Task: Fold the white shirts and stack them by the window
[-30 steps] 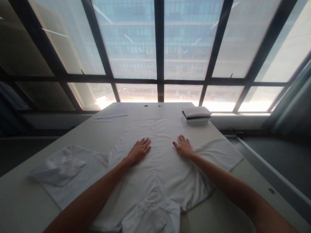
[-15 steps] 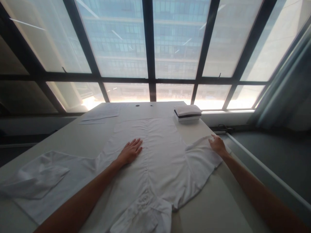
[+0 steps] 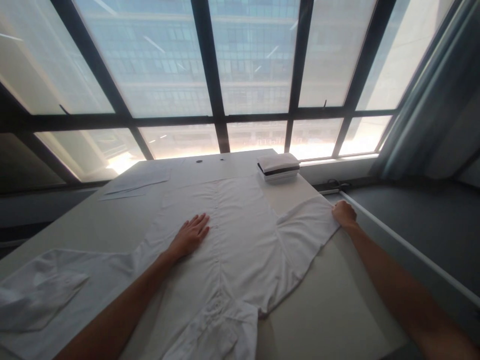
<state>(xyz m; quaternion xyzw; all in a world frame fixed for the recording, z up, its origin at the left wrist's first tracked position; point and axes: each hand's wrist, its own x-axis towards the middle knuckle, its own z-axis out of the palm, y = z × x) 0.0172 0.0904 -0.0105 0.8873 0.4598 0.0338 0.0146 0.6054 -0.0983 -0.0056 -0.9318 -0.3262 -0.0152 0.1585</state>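
Note:
A white button-up shirt (image 3: pixel 243 230) lies spread on the table, its button strip running up the middle and its collar end bunched toward me. My left hand (image 3: pixel 190 234) rests flat on the shirt front, fingers stretched out, just left of the buttons. At the table's right edge my right hand (image 3: pixel 344 213) is closed around the end of the right sleeve (image 3: pixel 311 220), which is stretched out with creases fanning from the shoulder. The left sleeve (image 3: pixel 41 290) lies loosely folded over itself at the far left.
A stack of folded cloth (image 3: pixel 278 167), white with a dark layer, sits at the table's back right. Sheets of paper (image 3: pixel 138 177) lie at the back left of the white table (image 3: pixel 315 300). Beyond stand tall windows, with a curtain (image 3: pixel 416 95) to the right.
My right hand has closed on the sleeve end and pulled it outward to the right, past the table edge. My left hand stays flat on the shirt. The view has turned slightly right.

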